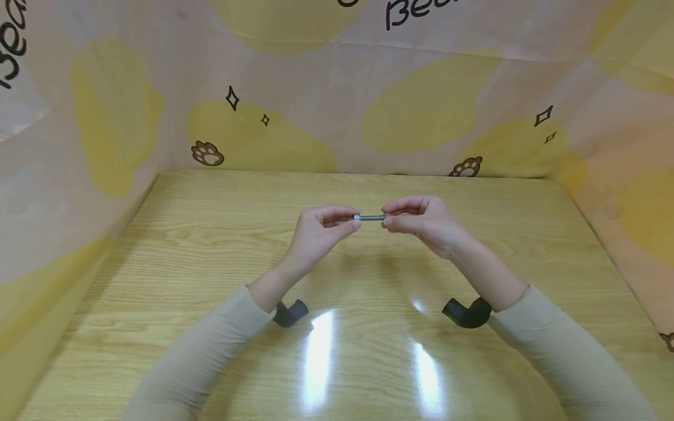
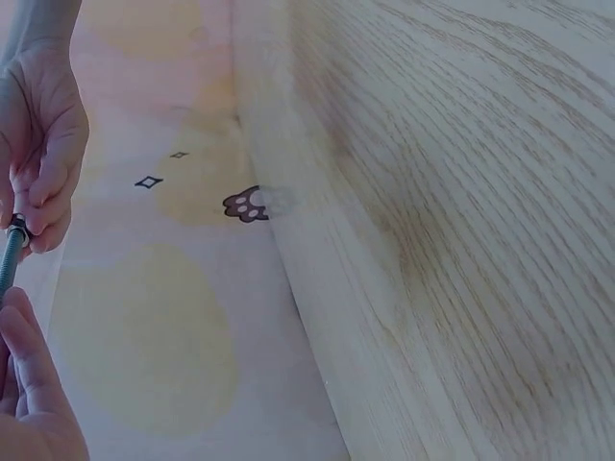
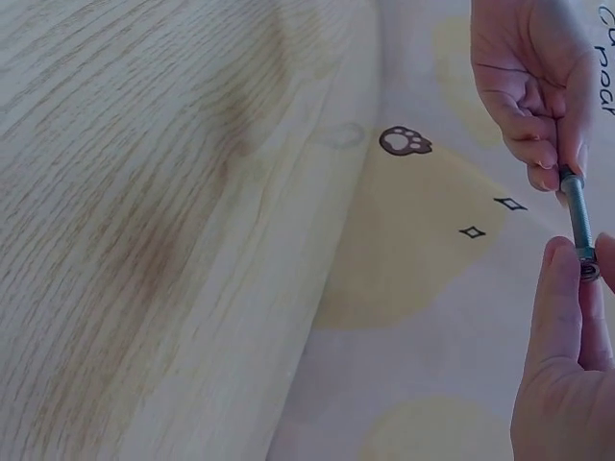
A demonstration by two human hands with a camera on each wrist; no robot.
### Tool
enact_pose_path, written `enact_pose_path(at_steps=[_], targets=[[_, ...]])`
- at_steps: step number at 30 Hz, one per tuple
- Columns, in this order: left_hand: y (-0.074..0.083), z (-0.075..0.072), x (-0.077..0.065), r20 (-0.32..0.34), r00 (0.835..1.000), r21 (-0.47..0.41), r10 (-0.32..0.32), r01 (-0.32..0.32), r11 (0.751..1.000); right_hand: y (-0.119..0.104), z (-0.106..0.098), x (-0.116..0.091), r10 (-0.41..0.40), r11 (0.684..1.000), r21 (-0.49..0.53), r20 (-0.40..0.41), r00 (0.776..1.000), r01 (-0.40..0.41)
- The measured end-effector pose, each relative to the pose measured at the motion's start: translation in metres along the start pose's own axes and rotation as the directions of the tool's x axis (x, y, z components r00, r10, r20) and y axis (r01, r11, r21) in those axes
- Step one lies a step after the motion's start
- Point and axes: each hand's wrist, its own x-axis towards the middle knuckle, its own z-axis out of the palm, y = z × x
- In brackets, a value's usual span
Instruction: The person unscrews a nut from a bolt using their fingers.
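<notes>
A threaded metal bolt (image 1: pixel 371 217) is held level above the table between both hands. My left hand (image 1: pixel 322 232) pinches its head end between thumb and fingers. At the other end, my right hand (image 1: pixel 429 225) pinches a small ring-shaped nut (image 3: pixel 589 270) on the bolt's tip. In the right wrist view the bolt's threaded shank (image 3: pixel 578 211) spans the gap between the two sets of fingertips. The left wrist view also catches the nut (image 2: pixel 17 229) by the right fingertips, while the bolt head is mostly hidden by the left fingers.
Below the hands lies a wood-grain table (image 1: pixel 210 263) with bright light reflections. A patterned cloth (image 1: pixel 342 105) with yellow patches and paw prints walls the back and both sides. Black curved pieces (image 1: pixel 466 314) show beside each wrist.
</notes>
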Motion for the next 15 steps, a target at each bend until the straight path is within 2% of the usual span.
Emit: enact_pose_path(at_steps=[15], targets=[[0.0021, -0.0022, -0.0020, -0.004, 1.000, -0.013, 0.000, 0.000, 1.000, -0.0005, 0.0007, 0.0015, -0.048, 0.996, -0.078, -0.021, 0.999, 0.046]])
